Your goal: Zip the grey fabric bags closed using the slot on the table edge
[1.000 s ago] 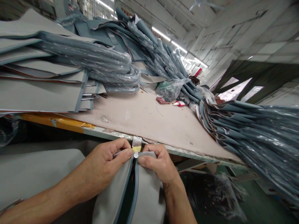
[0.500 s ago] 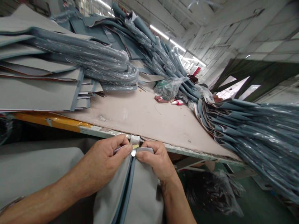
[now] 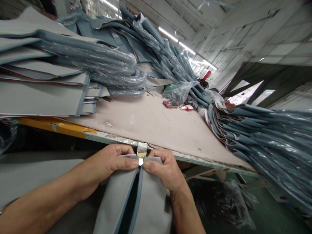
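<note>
A grey sheet of material with blue-edged borders (image 3: 152, 198) hangs in front of the table edge, its two sides parted by a dark gap. Pinched at the top of the left side is my left hand (image 3: 114, 162), thumb pointing toward the middle. My right hand (image 3: 162, 165) pinches the top of the right side, thumb in front and fingers behind. Between the thumb tips shows a small shiny white piece (image 3: 140, 161), close to both. Just behind it, a silvery strip with a yellow end (image 3: 142, 149) sits on the table edge. The fingers behind the material are partly hidden.
On the table (image 3: 146, 120), stacked grey-blue pieces (image 3: 44, 94) lie at the left. Plastic-wrapped blue bundles (image 3: 117, 70) run across the back, with another bundle (image 3: 268, 139) overhanging the right side. A red-and-white tube (image 3: 186, 108) lies mid-table. Beneath, a plastic bag (image 3: 234, 201) is on the floor.
The gap between the two blue edges has widened below my hands. My left thumb has flattened toward the middle and the left forearm has dropped slightly. Both hands keep their pinch.
</note>
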`<state>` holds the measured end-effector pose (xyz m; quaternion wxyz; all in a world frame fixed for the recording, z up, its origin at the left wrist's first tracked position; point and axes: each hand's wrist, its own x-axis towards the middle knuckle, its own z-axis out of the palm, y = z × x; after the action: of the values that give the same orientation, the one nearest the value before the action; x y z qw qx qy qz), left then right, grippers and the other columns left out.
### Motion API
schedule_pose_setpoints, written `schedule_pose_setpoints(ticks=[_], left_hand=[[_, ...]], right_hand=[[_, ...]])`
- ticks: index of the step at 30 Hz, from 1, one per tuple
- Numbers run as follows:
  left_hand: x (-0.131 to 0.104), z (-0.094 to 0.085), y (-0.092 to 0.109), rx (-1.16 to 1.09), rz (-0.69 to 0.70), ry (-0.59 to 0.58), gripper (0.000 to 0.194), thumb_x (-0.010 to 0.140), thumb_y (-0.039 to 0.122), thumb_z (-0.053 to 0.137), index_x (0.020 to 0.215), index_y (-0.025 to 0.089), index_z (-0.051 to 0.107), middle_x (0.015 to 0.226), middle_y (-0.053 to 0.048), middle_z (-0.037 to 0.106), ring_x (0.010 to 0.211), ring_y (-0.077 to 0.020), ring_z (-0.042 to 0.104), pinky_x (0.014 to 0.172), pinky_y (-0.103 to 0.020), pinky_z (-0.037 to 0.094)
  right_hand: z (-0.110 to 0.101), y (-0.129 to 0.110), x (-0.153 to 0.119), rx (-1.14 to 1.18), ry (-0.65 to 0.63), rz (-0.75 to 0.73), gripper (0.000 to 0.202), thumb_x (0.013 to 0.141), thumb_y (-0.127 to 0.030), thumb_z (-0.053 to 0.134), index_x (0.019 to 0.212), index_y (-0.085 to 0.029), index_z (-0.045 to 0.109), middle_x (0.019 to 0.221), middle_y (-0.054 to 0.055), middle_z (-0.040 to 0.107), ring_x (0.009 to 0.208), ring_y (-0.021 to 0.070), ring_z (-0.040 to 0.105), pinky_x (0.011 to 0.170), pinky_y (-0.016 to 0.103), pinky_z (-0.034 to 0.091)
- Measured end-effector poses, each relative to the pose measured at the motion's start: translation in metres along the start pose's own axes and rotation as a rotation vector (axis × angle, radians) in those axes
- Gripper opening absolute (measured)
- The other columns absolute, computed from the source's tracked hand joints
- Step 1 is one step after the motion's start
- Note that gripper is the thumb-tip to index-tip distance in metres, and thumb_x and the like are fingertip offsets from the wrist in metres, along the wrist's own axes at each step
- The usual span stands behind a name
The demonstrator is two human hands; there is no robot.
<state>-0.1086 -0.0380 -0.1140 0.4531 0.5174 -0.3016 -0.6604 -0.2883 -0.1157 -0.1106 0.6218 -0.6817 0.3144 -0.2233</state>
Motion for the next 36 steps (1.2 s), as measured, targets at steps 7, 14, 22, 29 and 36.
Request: schedule_pose_setpoints(ticks=[7,14,22,29,36], left_hand=[[-0.0050,0.0017,0.0042,-0.131,-0.121,-0.033,0.034,0.046,0.036,0.090,0.061,0.015,0.067,0.055,0.001,0.061,0.049,-0.0096,0.050,0.047,-0.016,0.037],[-0.0038,0.0005,0.0044,-0.137,-0.091,-0.042,0.032,0.048,0.034,0.090,0.059,0.017,0.066,0.052,0.003,0.060,0.047,-0.0083,0.047,0.044,-0.014,0.035],[-0.0035,-0.0024,0.0014,-0.094,-0.085,-0.033,0.035,0.049,0.039,0.092,0.063,0.016,0.069,0.055,0.002,0.062,0.049,-0.0096,0.049,0.046,-0.015,0.036],[-0.0016,-0.0050,-0.0008,-0.085,-0.089,-0.072,0.036,0.051,0.043,0.093,0.065,0.016,0.074,0.060,-0.001,0.067,0.052,-0.0104,0.053,0.050,-0.016,0.040],[-0.0014,-0.0043,0.0007,-0.078,-0.120,-0.065,0.035,0.050,0.044,0.093,0.064,0.016,0.076,0.059,-0.002,0.067,0.050,-0.0102,0.052,0.047,-0.015,0.039]], right_hand=[[-0.0054,-0.0008,-0.0011,0.030,-0.096,0.017,0.036,0.067,-0.044,0.078,0.060,-0.016,0.056,0.050,-0.006,0.040,0.048,0.0063,0.026,0.044,0.021,0.020],[-0.0041,-0.0037,-0.0034,0.024,-0.093,0.011,0.035,0.066,-0.042,0.077,0.057,-0.017,0.054,0.049,-0.006,0.039,0.048,0.0063,0.025,0.045,0.021,0.020],[-0.0041,0.0015,-0.0020,0.088,-0.084,0.044,0.033,0.068,-0.041,0.078,0.061,-0.015,0.058,0.051,-0.005,0.043,0.048,0.0064,0.029,0.045,0.020,0.021],[-0.0061,0.0040,-0.0023,0.107,-0.103,0.055,0.041,0.069,-0.048,0.081,0.063,-0.016,0.057,0.054,-0.004,0.046,0.050,0.0075,0.032,0.047,0.021,0.023],[-0.0071,0.0013,-0.0011,0.061,-0.118,0.005,0.037,0.070,-0.042,0.079,0.059,-0.016,0.054,0.050,-0.007,0.039,0.048,0.0057,0.025,0.045,0.021,0.021]])
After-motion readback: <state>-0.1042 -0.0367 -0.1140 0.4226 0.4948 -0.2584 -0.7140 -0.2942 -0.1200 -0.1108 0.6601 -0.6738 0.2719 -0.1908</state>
